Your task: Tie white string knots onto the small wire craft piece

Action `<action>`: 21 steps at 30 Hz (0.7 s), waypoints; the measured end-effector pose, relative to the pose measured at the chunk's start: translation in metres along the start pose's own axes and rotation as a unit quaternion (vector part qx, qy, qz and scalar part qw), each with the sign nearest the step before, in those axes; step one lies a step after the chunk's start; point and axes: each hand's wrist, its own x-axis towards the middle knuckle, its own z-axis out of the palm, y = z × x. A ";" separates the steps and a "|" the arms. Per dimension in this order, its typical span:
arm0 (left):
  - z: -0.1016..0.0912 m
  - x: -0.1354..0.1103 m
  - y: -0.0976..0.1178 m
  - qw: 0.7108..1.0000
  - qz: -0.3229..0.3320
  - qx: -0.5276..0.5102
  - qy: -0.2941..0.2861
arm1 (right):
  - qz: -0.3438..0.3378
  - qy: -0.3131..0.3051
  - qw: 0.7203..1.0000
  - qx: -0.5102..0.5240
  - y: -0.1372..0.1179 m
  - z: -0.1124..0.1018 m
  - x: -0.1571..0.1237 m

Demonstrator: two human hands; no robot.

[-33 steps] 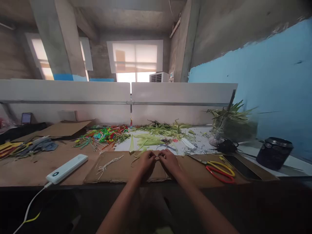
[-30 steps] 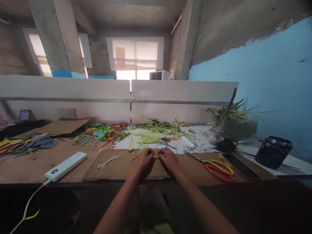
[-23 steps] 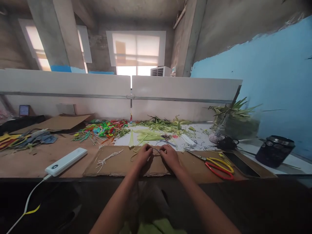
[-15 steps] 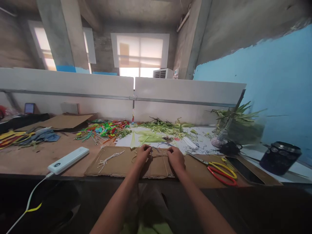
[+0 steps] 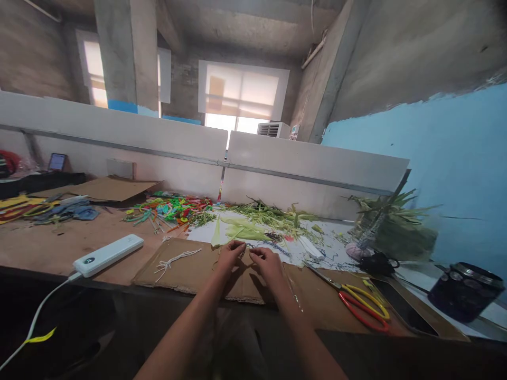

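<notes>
My left hand (image 5: 232, 254) is raised just above a cardboard sheet (image 5: 190, 279), its thumb and fingers pinched on a thin cord. Close beside it on the right, my right hand (image 5: 268, 262) pinches too, fingertips a short gap from the left ones. The cord is very fine and mostly hidden by the fingers. A loose thin strand (image 5: 295, 293) trails past the right wrist over the cardboard's front edge. On the sheet's left part lies a knotted bunch of white string (image 5: 174, 262). Scissors (image 5: 348, 298) with one red and one yellow handle lie right of my right hand.
Green husk leaves (image 5: 245, 230) and a braided cord (image 5: 275, 247) lie behind my hands. Colourful pipe-cleaner-like pieces (image 5: 174, 208) are piled at back left. A white power bank (image 5: 109, 255) is at left. A phone (image 5: 404, 306) and a dark jar (image 5: 465, 293) stand at right.
My right hand has moved left, close to my left hand. The strands stretched between them earlier are mostly out of sight, and one trails by the right wrist. The camera view has tilted.
</notes>
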 end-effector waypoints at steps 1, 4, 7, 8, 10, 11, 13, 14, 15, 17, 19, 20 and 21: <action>0.000 -0.001 0.001 1.000 -0.005 -0.004 -0.006 | 0.011 -0.010 1.000 0.026 0.000 0.004 -0.001; -0.001 -0.005 0.004 0.999 -0.020 -0.012 -0.028 | 0.042 -0.036 0.994 0.098 0.002 0.011 -0.004; -0.001 -0.008 0.005 0.999 -0.028 -0.015 -0.043 | 0.064 -0.034 0.987 0.145 0.004 0.013 -0.005; -0.001 -0.009 0.006 0.998 -0.030 -0.015 -0.047 | 0.069 -0.029 0.985 0.155 0.005 0.014 -0.005; -0.001 -0.010 0.007 0.998 -0.032 -0.013 -0.056 | 0.076 -0.018 0.982 0.171 0.007 0.014 -0.006; 0.000 -0.010 0.007 0.998 -0.031 -0.011 -0.059 | 0.077 -0.013 0.981 0.176 0.008 0.014 -0.006; 0.001 -0.011 0.007 0.997 -0.030 -0.007 -0.065 | 0.074 0.000 0.980 0.187 0.010 0.014 -0.006; 0.001 -0.011 0.007 0.997 -0.031 -0.005 -0.067 | 0.070 0.009 0.979 0.191 0.011 0.014 -0.006; 0.002 -0.011 0.007 0.997 -0.032 -0.003 -0.067 | 0.068 0.019 0.979 0.193 0.012 0.014 -0.005; 0.002 -0.011 0.006 0.998 -0.035 -0.002 -0.061 | 0.068 0.040 0.978 0.191 0.015 0.015 -0.004; 0.001 -0.013 0.006 0.998 -0.036 -0.005 -0.052 | 0.071 0.058 0.979 0.182 0.018 0.015 -0.003; 0.000 -0.014 0.006 0.998 -0.035 -0.008 -0.047 | 0.070 0.066 0.980 0.175 0.019 0.014 -0.002; -0.001 -0.014 0.007 0.998 -0.034 -0.011 -0.043 | 0.068 0.075 0.981 0.166 0.020 0.014 -0.002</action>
